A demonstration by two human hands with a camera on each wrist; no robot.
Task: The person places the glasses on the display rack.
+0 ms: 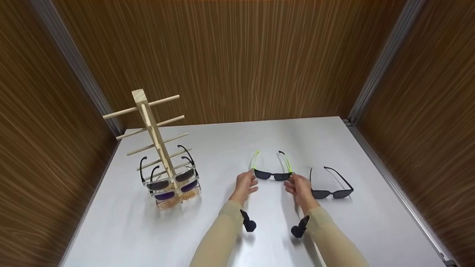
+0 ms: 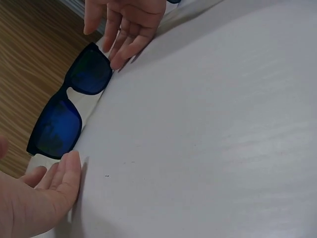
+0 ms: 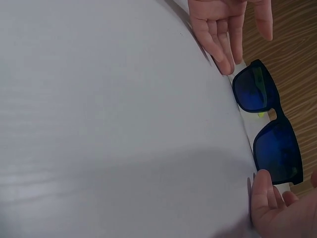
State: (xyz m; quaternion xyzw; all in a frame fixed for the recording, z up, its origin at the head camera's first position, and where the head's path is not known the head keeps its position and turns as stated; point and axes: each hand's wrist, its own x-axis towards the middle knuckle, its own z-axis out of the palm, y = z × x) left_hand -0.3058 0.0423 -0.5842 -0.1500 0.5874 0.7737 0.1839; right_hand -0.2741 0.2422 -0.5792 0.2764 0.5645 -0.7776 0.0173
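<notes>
A pair of sunglasses [image 1: 274,175] with a dark front and neon-yellow temples lies unfolded on the white table, lenses toward me. My left hand [image 1: 245,186] is at its left end, thumb spread from the loosely bent fingers. At the other end is my right hand [image 1: 300,187], held much the same way. In the left wrist view the lenses [image 2: 60,126] look blue, and the left fingertips [image 2: 72,157] come right up to the lower corner. The right wrist view has the right fingertips [image 3: 264,177] overlapping the near lens edge.
To the right, black sunglasses [image 1: 332,193] lie unfolded. A wooden display rack [image 1: 156,135] with dowel arms stands at the left, several glasses [image 1: 174,189] stacked on its lower arms. Wood-grain panels [image 1: 237,59] enclose the table [image 1: 219,144] at the back and sides.
</notes>
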